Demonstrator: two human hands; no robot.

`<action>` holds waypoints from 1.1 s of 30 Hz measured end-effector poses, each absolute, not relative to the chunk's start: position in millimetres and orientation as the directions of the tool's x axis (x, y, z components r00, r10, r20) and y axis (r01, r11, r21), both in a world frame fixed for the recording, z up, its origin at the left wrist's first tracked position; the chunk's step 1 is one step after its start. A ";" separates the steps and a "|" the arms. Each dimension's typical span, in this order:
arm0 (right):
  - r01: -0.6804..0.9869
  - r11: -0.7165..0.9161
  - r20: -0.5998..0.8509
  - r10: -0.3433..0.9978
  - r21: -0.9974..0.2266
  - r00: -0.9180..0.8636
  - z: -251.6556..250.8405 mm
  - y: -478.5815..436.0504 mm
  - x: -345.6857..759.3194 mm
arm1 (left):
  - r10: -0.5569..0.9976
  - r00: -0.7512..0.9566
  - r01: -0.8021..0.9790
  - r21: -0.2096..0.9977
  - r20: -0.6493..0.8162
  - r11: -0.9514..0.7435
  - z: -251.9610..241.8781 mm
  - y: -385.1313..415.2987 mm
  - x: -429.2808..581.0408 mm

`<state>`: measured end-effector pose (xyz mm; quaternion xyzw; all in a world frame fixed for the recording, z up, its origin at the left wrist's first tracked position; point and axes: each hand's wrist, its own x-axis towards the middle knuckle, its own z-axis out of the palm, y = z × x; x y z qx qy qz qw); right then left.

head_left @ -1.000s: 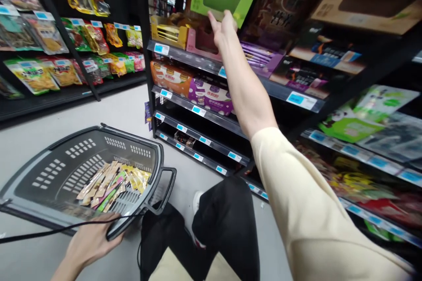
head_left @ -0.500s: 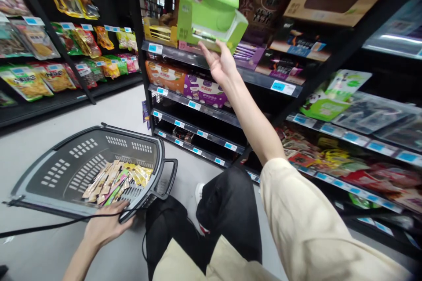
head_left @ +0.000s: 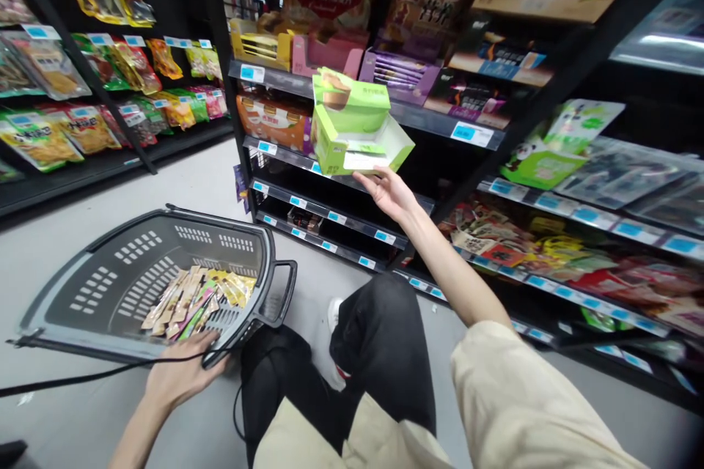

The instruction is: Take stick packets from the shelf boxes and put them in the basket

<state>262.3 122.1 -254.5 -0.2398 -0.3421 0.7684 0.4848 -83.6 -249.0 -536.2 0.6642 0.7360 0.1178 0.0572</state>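
Note:
My right hand (head_left: pixel 388 194) holds a green cardboard display box (head_left: pixel 338 135) from below, fingers under its front edge. A cup is printed on the box's raised back, and its pale inside shows through the cut-out front. It hangs in the air in front of the shelf unit. Lower left, my left hand (head_left: pixel 184 368) grips the near rim of a grey plastic shopping basket (head_left: pixel 104 330) on the floor; its fingertips are partly hidden behind the rim. Inside the basket lie several slim sachets (head_left: pixel 190 300) in beige, yellow, green and pink.
Behind the green box, a pink display box (head_left: pixel 324 55), a yellow one (head_left: pixel 261 44) and a purple one (head_left: pixel 399 77) stand on a shelf. An orange carton (head_left: pixel 269 121) sits below. Bagged snacks (head_left: pixel 44 139) fill the left rack. A black cord (head_left: pixel 71 379) crosses the basket's front.
My right hand has lowered the green box from in front of the upper shelf, uncovering the pink box behind. My left hand stays on the basket rim.

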 end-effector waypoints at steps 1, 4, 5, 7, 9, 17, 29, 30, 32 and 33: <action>-0.571 -0.300 -0.057 0.913 -0.764 -0.404 -262.9 118.8 272.3 | 0.991 -0.109 0.967 0.240 0.075 0.088 -535.9 -249.0 -84.0; -0.506 -0.348 -0.147 0.907 -0.790 -0.395 -289.4 108.0 300.8 | 0.993 -0.093 0.977 0.198 0.071 0.077 -536.4 -249.4 -85.5; -0.471 -0.374 -0.181 0.897 -0.799 -0.404 -298.4 104.7 308.8 | 0.994 -0.086 0.979 0.189 0.067 0.072 -537.1 -249.7 -86.1; -0.395 -0.427 -0.242 0.866 -0.813 -0.438 -316.6 99.8 321.3 | 0.995 -0.082 0.980 0.186 0.065 0.069 -538.7 -250.2 -87.2; -0.337 -0.470 -0.284 0.833 -0.816 -0.475 -335.0 97.7 328.3 | 0.994 -0.086 0.979 0.191 0.064 0.073 -540.0 -250.7 -87.6; -0.187 -0.612 -0.394 0.684 -0.769 -0.614 -416.0 102.4 319.4 | 0.994 -0.105 0.978 0.185 0.022 0.099 -534.1 -252.1 -82.1; -0.301 -0.671 -0.401 0.680 -0.678 -0.613 -498.6 130.8 241.2 | 0.991 -0.134 0.976 0.171 -0.007 0.133 -540.5 -254.1 -80.8; -0.326 -0.667 -0.389 0.689 -0.670 -0.612 -500.8 137.0 232.3 | 0.991 -0.137 0.977 0.166 -0.008 0.137 -540.4 -254.4 -80.7; -0.376 -0.661 -0.374 0.708 -0.650 -0.599 -503.1 150.6 214.6 | 0.989 -0.145 0.977 0.157 -0.002 0.143 -538.9 -255.0 -79.7; -0.402 -0.656 -0.371 0.721 -0.639 -0.586 -503.6 157.8 205.9 | 0.989 -0.147 0.977 0.154 0.006 0.144 -537.5 -255.1 -79.0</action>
